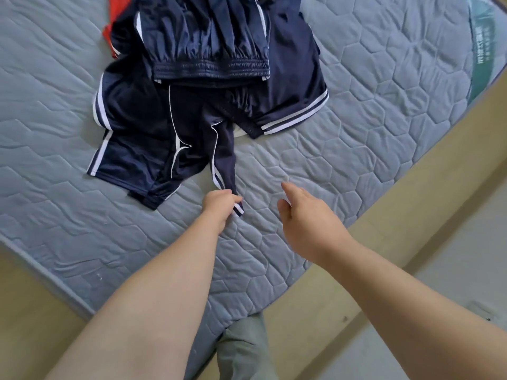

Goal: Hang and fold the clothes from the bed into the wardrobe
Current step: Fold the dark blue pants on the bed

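1. We look down on a grey-blue quilted mattress (pixel 356 119), stitched in hexagons and wavy lines, which fills the view from 9 to 2 o'clock
2. A pale wooden bed frame (pixel 411 209) runs along its edge from 3 towards 6 o'clock and shows again at 8 o'clock; past it, at 4 o'clock, lies a light floor (pixel 472 250)
3. A teal label (pixel 482 50) sits on the mattress side at 1 o'clock, its print too small to read
4. The clothes lie in one heap at 11 to 12 o'clock: we count one red garment (pixel 109 31), mostly buried, and at least three navy pieces with white trim; the folds hide the exact number
5. On top lies a navy piece with a gathered waistband (pixel 203 37); under it, towards 1 o'clock, we see navy shorts with a striped hem (pixel 296 86)
6. One navy leg (pixel 223 154) stretches out of the heap towards 6 o'clock
7. We count two hands: the left hand (pixel 218 204) pinches that leg's striped hem between thumb and curled fingers
8. The right hand (pixel 304 218), near it at 3 o'clock and clear of the cloth, holds nothing, with loose fingers and the forefinger stretched forward
9. One grey-green trouser leg (pixel 241 349) shows at 6 o'clock
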`<state>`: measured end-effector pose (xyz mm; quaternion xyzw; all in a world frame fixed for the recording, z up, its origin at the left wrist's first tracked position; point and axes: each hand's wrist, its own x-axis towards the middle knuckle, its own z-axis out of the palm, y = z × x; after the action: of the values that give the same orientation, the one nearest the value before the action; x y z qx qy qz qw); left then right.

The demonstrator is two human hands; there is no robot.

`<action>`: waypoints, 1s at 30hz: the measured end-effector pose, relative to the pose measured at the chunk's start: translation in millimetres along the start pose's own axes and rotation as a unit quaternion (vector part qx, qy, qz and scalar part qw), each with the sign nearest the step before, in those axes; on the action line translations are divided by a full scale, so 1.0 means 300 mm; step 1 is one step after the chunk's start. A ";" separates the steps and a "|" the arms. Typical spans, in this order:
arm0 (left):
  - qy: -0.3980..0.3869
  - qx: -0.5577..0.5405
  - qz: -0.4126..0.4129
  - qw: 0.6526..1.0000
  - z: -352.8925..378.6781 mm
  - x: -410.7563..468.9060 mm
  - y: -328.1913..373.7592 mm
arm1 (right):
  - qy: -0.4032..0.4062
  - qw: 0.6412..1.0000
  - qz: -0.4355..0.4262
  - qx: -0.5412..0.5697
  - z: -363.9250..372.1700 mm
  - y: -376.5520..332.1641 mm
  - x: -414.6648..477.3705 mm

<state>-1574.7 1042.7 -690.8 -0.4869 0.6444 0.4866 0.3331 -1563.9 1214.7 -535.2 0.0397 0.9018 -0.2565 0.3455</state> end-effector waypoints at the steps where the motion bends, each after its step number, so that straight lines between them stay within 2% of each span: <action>1: 0.023 -0.035 0.006 0.999 -0.010 -0.024 0.007 | -0.006 1.000 0.000 -0.001 0.001 -0.009 -0.004; 4: 0.077 -0.093 0.021 0.992 -0.070 -0.120 0.030 | -0.014 1.000 -0.008 -0.002 -0.018 -0.049 -0.037; 6: 0.081 -0.105 0.042 0.990 -0.121 -0.204 0.056 | -0.018 1.000 -0.012 -0.004 -0.052 -0.081 -0.073; 14: -0.132 -0.169 0.061 0.975 -0.315 -0.704 0.273 | 0.003 0.998 -0.051 -0.045 -0.304 -0.210 -0.306; 22: -0.088 -0.192 0.195 0.958 -0.353 -1.316 0.399 | 0.017 0.989 -0.126 -0.076 -0.541 -0.315 -0.597; 30: -0.131 -0.306 0.330 0.883 -0.421 -1.815 0.389 | 0.044 0.984 -0.168 -0.040 -0.651 -0.360 -0.815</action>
<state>-1514.5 1093.7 -125.4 -0.2558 0.5372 0.8008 0.0685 -1523.2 1242.7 -208.0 -0.1153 0.9196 -0.2723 0.2585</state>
